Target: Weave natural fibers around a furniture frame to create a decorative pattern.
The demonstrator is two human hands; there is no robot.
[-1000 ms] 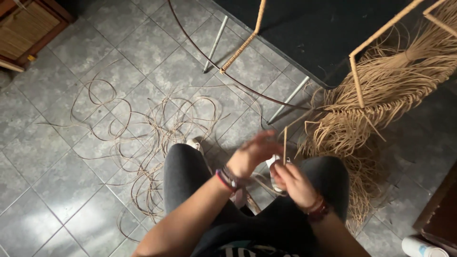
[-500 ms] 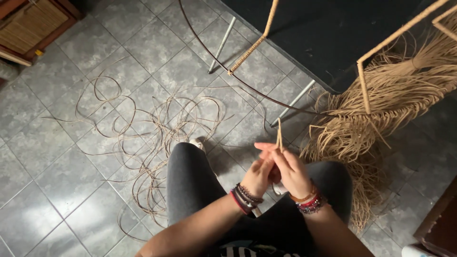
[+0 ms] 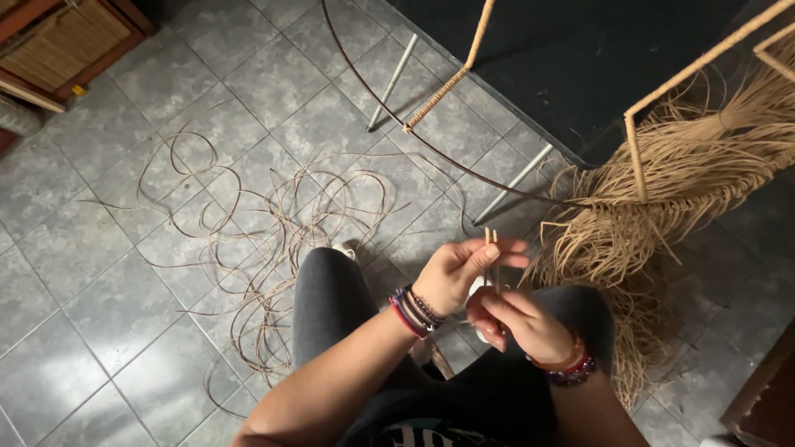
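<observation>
My left hand [image 3: 462, 270] pinches thin tan cane strips [image 3: 490, 238] whose cut ends stick up just above its fingers. Right below it, my right hand [image 3: 513, 323] holds the same strips lower down, fingers curled around them. Both hands hover over my lap, between my knees in dark trousers. Bead bracelets sit on both wrists.
Loose cane strands [image 3: 273, 223] curl over the grey tiled floor to the left. A thick bundle of tan fibre [image 3: 662, 207] hangs at the right beside a metal frame [image 3: 431, 141] partly wrapped in cane. A woven wooden cabinet [image 3: 50, 41] stands at the top left.
My hands came together and rose slightly. The left hand now pinches the strip ends higher, and the right hand has slid lower along the strips.
</observation>
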